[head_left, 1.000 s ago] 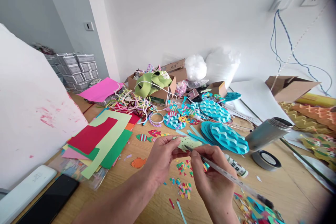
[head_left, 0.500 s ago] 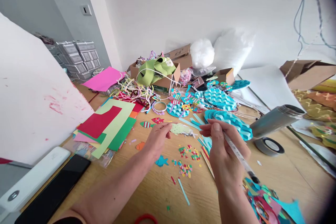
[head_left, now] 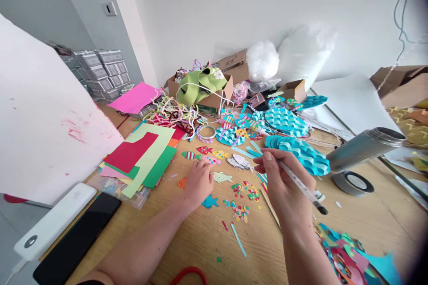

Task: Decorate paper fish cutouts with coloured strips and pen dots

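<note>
My left hand (head_left: 198, 187) rests low over the table, fingers stretched forward and loosely apart. Its fingertips are by a pink paper fish (head_left: 211, 160), and a pale green spotted fish (head_left: 222, 177) lies flat beside the thumb. An orange fish (head_left: 182, 182) is partly covered by the hand, and a blue fish (head_left: 210, 201) lies just below. In my right hand (head_left: 290, 182) is a clear pen (head_left: 302, 189), its dark end pointing down and right. White fish cutouts (head_left: 240, 162) sit left of that hand. Striped green (head_left: 191, 155), red (head_left: 204, 150) and yellow fish (head_left: 220, 154) lie farther back.
Small paper bits (head_left: 241, 213) are scattered mid-table. Coloured paper sheets (head_left: 157, 170), a phone (head_left: 78, 238) and a white power bank (head_left: 55, 220) lie left. A steel flask (head_left: 364, 149), tape roll (head_left: 353, 183) and paper scraps (head_left: 351, 254) are right. Blue wavy discs (head_left: 297, 153) stand behind.
The pale green fish, earlier at my left fingertips, now lies on the table. My left hand has moved down and left. The right hand still holds the pen.
</note>
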{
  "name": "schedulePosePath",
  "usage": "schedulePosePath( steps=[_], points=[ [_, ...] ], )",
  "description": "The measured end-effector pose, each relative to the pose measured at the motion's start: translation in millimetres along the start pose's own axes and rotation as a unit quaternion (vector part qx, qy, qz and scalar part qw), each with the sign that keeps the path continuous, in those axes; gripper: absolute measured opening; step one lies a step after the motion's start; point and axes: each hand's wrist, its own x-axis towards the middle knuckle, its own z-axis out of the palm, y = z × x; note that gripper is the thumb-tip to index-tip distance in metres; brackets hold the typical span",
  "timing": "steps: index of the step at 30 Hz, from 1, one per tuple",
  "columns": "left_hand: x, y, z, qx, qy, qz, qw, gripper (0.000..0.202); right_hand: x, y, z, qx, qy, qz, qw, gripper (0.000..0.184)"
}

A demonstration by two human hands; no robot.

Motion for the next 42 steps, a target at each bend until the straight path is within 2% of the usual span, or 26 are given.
schedulePosePath(
  steps=[2,6,11,14,19,23,29,36,42],
  points=[
    [-2.9,-0.6,-8.2,0.033,0.014,0.011,0.999,0.033,0.7,2.3,1.3,0.008,-0.008,0.007,1.000,0.025],
    [-14.4,-1.4,-19.8,0.035,-0.017,0.075,0.996,0.036,1.9,12.3,8.8,0.051,-0.024,0.032,0.998,0.026],
    [-31.8,-1.3,-13.5,0.033,-0.029,0.107,0.993,0.041,2.6,39.0,28.3,0.147,-0.097,0.101,0.979,0.037],
    [-37.4,1.9,-9.9,0.035,-0.033,0.117,0.992,0.042,2.3,56.2,38.5,0.151,-0.138,0.144,0.968,0.044],
    [-39.3,10.8,-9.1,0.054,-0.027,0.116,0.991,0.038,0.7,77.1,45.0,0.146,-0.176,0.194,0.954,0.045],
    [-38.3,14.8,-5.3,0.069,-0.030,0.110,0.991,0.033,-3.6,92.9,45.4,0.168,-0.172,0.227,0.944,0.039],
    [-36.4,15.9,0.2,0.089,-0.039,0.115,0.989,0.032,-9.4,115.3,46.0,0.100,-0.177,0.197,0.959,0.034],
    [-30.0,20.1,-0.1,0.124,-0.053,0.116,0.984,0.020,-13.8,120.8,52.3,-0.006,-0.166,0.119,0.979,0.028],
    [-27.3,24.6,1.0,0.145,-0.048,0.113,0.982,0.019,-15.7,130.8,54.3,-0.039,-0.175,0.101,0.979,0.024]
  ],
)
